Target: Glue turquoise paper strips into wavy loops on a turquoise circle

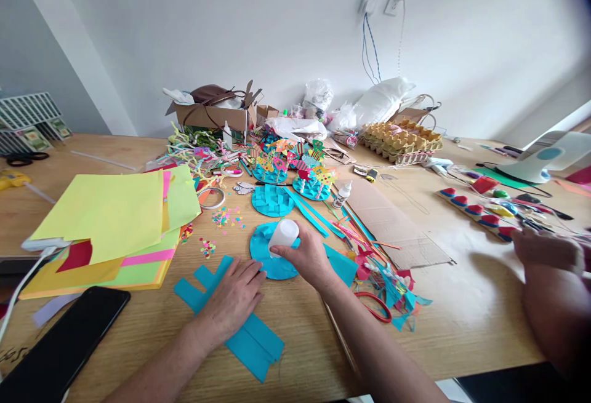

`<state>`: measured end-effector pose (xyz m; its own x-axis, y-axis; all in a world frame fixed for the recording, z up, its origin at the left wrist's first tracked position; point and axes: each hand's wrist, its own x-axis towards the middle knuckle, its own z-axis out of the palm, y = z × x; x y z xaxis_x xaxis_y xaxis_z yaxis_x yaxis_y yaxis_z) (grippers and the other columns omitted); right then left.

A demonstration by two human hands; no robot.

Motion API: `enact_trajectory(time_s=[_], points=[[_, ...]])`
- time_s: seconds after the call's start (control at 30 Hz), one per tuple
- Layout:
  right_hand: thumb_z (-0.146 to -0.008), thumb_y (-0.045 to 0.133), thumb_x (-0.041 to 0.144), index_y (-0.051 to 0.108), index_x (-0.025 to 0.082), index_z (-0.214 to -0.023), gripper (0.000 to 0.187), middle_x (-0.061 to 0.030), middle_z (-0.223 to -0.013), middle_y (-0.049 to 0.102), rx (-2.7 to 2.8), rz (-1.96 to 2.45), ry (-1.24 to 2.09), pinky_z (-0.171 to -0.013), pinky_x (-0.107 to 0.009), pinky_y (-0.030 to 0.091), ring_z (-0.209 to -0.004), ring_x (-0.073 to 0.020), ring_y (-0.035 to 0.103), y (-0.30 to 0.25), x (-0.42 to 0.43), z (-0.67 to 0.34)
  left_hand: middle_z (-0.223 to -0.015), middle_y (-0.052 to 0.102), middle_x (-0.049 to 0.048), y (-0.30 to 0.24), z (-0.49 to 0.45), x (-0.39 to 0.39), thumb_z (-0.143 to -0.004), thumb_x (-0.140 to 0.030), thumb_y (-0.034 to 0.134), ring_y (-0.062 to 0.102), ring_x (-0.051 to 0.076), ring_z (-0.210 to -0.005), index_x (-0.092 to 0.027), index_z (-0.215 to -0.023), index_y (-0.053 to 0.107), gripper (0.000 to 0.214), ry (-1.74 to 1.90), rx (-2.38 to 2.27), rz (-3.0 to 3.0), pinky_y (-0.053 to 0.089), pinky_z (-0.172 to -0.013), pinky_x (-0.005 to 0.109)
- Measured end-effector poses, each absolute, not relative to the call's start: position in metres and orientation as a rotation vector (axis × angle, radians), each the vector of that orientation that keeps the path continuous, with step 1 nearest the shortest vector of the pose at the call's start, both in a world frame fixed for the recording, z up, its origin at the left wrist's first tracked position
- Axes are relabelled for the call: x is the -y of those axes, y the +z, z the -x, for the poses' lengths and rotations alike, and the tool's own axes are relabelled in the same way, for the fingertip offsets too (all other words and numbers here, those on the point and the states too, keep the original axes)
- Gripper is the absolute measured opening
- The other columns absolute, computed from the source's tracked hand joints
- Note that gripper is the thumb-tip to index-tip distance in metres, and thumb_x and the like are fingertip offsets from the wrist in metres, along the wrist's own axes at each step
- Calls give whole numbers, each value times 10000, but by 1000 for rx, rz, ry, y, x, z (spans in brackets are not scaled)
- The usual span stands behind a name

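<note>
In the head view, my right hand (310,255) is wrapped around a white glue bottle (285,235), tipped with its base up over a round blue paper disc (259,249). The bottle's nozzle is mostly hidden. My left hand (235,298) lies flat, fingers stretched out, across blue paper strips (253,347); its fingertips reach the disc's left edge. Beyond the disc is a second disc covered in woven blue strips (272,200). Loose narrow blue strips (309,211) lie to its right, and more blue paper (340,264) shows behind my right hand.
Coloured paper sheets (106,206) and a black phone (64,341) lie left. Red-handled scissors (376,306) rest among scraps at right, near cardboard (397,224). Decorated blue pieces (311,186) and another glue bottle (342,195) stand farther back. Another person's hand (547,249) is at far right.
</note>
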<state>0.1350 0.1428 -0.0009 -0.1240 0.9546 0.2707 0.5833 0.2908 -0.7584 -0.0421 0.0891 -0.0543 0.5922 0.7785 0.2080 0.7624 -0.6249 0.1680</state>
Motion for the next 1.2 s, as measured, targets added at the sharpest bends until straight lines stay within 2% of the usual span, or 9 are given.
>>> enact_trajectory(time_s=[0.57,0.77,0.9,1.2], points=[[-641,669,361,600,211,-802,231,-25,-740,649,1861,1367,583,-599,-276,374,-694,-210,575,0,-148,-131,-1182,569,72,-58,43,-90,-811,-147,514,470,239,-1141,-200,-1099,550,295,410,-1332,-2720,294,-997,504],[-603,710,362,611,222,-803,263,-5,-751,657,1900,1335,583,-576,-258,366,-674,-194,575,-3,-147,-130,-1171,577,71,-59,42,-89,-826,-155,486,475,237,-1138,-209,-1083,557,272,449,-1332,-2732,303,-990,502],[-640,678,377,608,217,-806,241,-16,-746,655,1885,1361,567,-587,-269,368,-673,-200,577,-2,-148,-129,-1169,580,75,-59,42,-90,-817,-149,499,480,240,-1133,-201,-1089,557,284,458,-1332,-2727,307,-991,500],[-620,696,382,599,217,-799,262,-15,-738,644,1918,1358,543,-573,-267,351,-666,-198,566,-2,-147,-129,-1174,572,80,-59,42,-90,-805,-137,515,470,245,-1139,-191,-1110,547,311,416,-1323,-2724,299,-997,507]])
